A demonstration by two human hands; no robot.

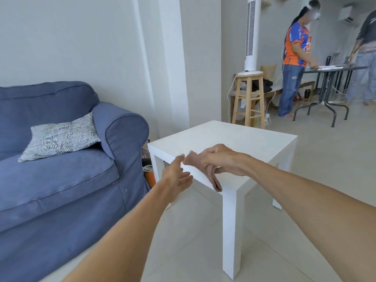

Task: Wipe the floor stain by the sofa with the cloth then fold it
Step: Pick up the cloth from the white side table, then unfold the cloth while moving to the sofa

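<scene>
A small tan cloth [215,180] hangs bunched from my right hand [217,159], which grips it just above the near corner of the white side table [254,139]. Its lower end droops over the table's front edge. My left hand [176,176] is open, palm turned inward, fingers spread, its thumb almost touching the cloth's upper corner. The blue sofa [61,180] stands to the left of the table. I cannot make out a stain on the pale tiled floor [183,251].
A patterned cushion [61,137] lies on the sofa. Small items sit in the gap between sofa and table [147,171]. Behind are a wooden stool [248,98] with a tower fan [251,35], and two people at a black folding table [329,70].
</scene>
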